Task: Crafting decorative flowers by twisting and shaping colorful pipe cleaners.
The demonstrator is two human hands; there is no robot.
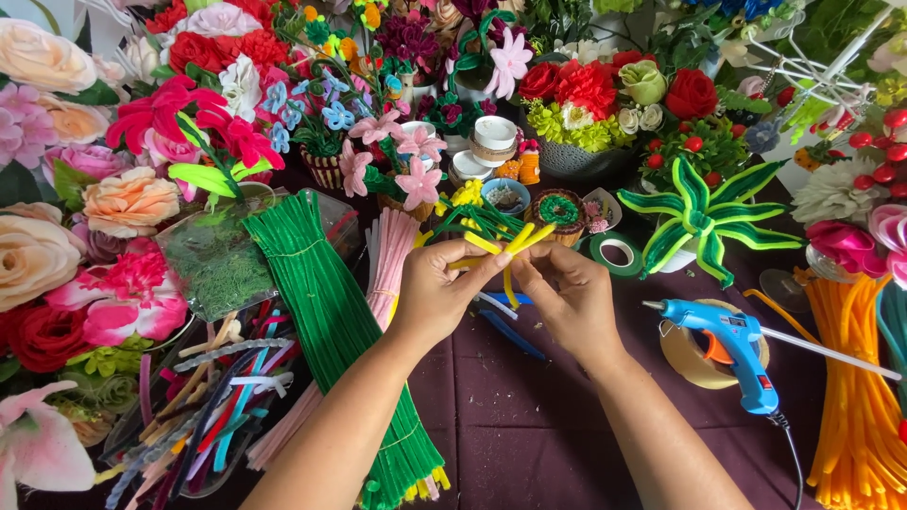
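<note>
Head view looks straight down on both forearms, which reach in from the bottom edge and angle toward each other, so the hands meet above the middle of the dark purple tablecloth [529, 425]. The left hand [436, 288] is curled nearly closed, thumb and forefinger pinched on a bunch of yellow pipe cleaners [510, 247]. The right hand [572, 297] mirrors it, fingers bent tight and pinching the same bunch from the other side; the fingertips of both hands touch at the stems. The yellow ends fan out above the pinch, and one hangs down between the palms. Just beside the left forearm lies a long bundle of green pipe cleaners [331, 312], with a pink bundle [389, 250] next to it. To the right of the right wrist a blue glue gun [732, 345] stands over a roll of tape [694, 364]. An orange bundle [855, 397] lies further right. Artificial flowers [123, 203] crowd the table's far and left sides.
</note>
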